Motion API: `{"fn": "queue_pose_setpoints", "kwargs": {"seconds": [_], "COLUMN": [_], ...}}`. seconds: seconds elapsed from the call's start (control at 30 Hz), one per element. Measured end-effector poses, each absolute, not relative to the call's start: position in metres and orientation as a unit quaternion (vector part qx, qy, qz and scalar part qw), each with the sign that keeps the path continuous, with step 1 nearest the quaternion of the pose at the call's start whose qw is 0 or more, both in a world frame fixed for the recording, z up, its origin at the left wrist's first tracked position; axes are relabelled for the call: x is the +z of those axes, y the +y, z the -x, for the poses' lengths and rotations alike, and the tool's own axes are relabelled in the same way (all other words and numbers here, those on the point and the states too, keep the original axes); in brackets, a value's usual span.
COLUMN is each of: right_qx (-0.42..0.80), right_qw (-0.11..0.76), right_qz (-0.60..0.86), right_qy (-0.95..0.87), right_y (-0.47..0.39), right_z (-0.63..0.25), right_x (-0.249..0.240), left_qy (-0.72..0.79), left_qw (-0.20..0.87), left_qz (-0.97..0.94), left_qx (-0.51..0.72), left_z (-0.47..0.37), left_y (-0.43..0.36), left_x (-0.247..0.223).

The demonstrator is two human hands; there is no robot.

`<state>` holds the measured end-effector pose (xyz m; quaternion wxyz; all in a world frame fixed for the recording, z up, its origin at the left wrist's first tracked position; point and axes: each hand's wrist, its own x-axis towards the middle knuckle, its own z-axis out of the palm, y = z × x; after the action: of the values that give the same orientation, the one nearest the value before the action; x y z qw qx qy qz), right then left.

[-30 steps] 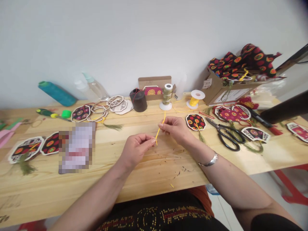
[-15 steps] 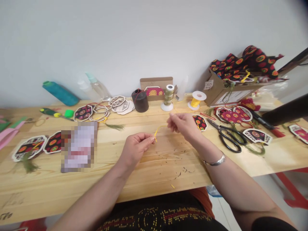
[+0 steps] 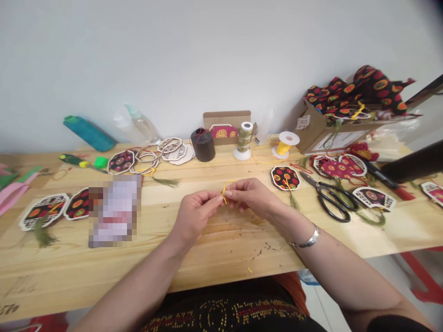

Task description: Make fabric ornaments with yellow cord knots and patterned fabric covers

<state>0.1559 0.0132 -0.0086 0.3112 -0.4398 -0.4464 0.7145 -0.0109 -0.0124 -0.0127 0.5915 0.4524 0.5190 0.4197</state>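
Note:
Above the middle of the wooden table point(image 3: 152, 263), a short bit of yellow cord point(image 3: 224, 195) shows between my fingertips. My left hand point(image 3: 197, 210) pinches it between thumb and forefinger. My right hand point(image 3: 251, 196) meets it from the other side, thumb and forefinger closed on the cord as well. Most of the cord is hidden by the fingers. To the right of my right hand lies a black patterned ornament point(image 3: 284, 178) with a green tassel, and beside it black-handled scissors point(image 3: 332, 198).
Along the wall stand a yellow cord spool point(image 3: 284, 145), a green thread spool point(image 3: 244, 140), a black thread cone point(image 3: 203, 145) and a teal thread cone point(image 3: 89, 133). A cardboard box point(image 3: 311, 129) holding patterned cloth is at back right. More ornaments point(image 3: 44, 211) lie left.
My right hand has come down and left to meet my left hand at the cord, uncovering the black patterned ornament. My left hand has stayed about where it was.

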Motion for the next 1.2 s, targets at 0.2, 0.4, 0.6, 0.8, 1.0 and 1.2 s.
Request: {"fn": "queue_pose_setpoints", "kwargs": {"seconds": [0.2, 0.4, 0.6, 0.8, 1.0, 1.2], "right_qx": [0.713, 0.679, 0.696, 0.694, 0.696, 0.723], "right_qw": [0.354, 0.378, 0.348, 0.359, 0.353, 0.318], "right_qz": [0.443, 0.458, 0.427, 0.426, 0.419, 0.406], "right_qy": [-0.413, -0.433, -0.461, -0.457, -0.464, -0.461], "right_y": [0.0133, 0.012, 0.0112, 0.0119, 0.0119, 0.0115], "right_z": [-0.1531, -0.1524, -0.1526, -0.1515, -0.1524, -0.1532], "right_x": [-0.0134, -0.0104, -0.0094, -0.015, -0.0115, -0.0105], "left_qy": [0.539, 0.55, 0.532, 0.538, 0.532, 0.518], "left_qw": [0.568, 0.567, 0.575, 0.575, 0.575, 0.585], "left_qz": [-0.474, -0.461, -0.465, -0.464, -0.459, -0.455], "left_qx": [0.403, 0.405, 0.413, 0.405, 0.418, 0.427], "left_z": [0.0117, 0.01, 0.011, 0.0112, 0.0103, 0.0105], "left_y": [-0.0144, -0.0128, -0.0127, -0.0137, -0.014, -0.0135], "left_x": [-0.0142, -0.015, -0.0157, -0.016, -0.0142, -0.0153]}}
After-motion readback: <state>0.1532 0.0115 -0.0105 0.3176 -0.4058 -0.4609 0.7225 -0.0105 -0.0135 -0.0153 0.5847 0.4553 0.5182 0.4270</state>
